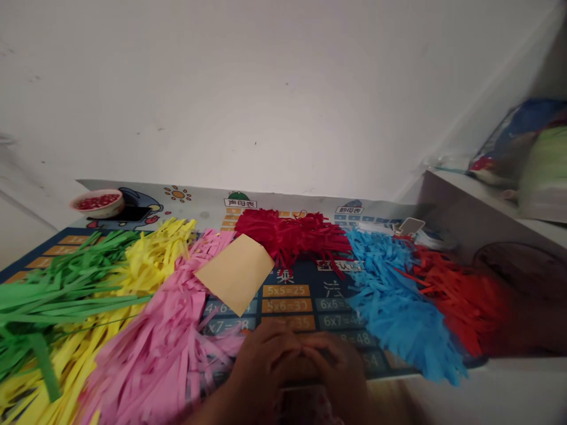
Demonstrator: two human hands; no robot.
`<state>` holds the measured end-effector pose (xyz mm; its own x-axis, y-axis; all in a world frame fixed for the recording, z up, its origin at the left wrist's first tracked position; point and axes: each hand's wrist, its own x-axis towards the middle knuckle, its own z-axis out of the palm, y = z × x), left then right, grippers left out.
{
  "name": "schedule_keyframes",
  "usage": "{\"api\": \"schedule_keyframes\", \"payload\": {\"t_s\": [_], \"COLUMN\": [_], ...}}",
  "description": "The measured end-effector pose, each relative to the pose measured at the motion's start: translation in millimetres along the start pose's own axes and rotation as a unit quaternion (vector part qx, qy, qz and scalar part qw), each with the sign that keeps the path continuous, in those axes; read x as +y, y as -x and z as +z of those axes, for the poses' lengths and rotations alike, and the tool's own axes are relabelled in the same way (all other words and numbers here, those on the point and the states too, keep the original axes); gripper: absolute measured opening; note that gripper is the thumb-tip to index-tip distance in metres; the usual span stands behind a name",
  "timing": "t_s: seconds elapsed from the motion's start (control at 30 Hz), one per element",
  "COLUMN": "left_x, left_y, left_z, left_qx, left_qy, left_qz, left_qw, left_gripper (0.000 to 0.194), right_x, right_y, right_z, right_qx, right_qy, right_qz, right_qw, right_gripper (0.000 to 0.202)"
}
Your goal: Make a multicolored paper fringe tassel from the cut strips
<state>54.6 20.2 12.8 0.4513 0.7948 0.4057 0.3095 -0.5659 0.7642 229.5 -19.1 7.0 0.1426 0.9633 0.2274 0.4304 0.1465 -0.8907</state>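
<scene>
My left hand (269,354) and my right hand (333,361) meet at the front edge of the table, over a dark blue mat printed with times tables (289,306). Their fingers are curled, with the tips close together. Shadow and blur hide whatever is between them. Just beyond my left hand lies a square of yellowish paper (237,274), its left part over a bundle of pink paper strips (170,336). A dark red bundle of strips (290,233) is farther back. Blue strips (394,295) spread to the right of my right hand.
Green strips (66,289) and yellow strips (153,260) lie left, red strips (460,289) right. A bowl of red bits (100,203) stands beside a black phone (133,213) at the back left. A white wall (266,106) rises behind; a loaded shelf (491,200) borders the right.
</scene>
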Motion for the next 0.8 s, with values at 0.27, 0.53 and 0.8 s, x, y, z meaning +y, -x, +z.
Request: {"api": "schedule_keyframes", "payload": {"t_s": [0.27,0.53,0.8], "left_x": [4.4,9.1,14.1], "left_y": [2.5,4.2,-6.4], "left_z": [5.8,9.7,6.1], "left_qx": [0.003,-0.098,-0.172], "left_qy": [-0.049,-0.054,0.148], "left_qz": [0.032,-0.120,-0.168], "left_qw": [0.998,0.986,0.959], "left_gripper": [0.005,0.016,0.012], "right_x": [1.4,15.2,115.9], "right_y": [11.1,37.9,98.3], "right_z": [1.2,-31.2,-25.7], "right_qx": [0.035,0.000,-0.052], "right_qy": [0.029,0.075,0.156], "right_qz": [-0.043,-0.038,0.179], "right_qw": [0.998,0.996,0.970], "right_gripper": [0.018,0.013,0.016]}}
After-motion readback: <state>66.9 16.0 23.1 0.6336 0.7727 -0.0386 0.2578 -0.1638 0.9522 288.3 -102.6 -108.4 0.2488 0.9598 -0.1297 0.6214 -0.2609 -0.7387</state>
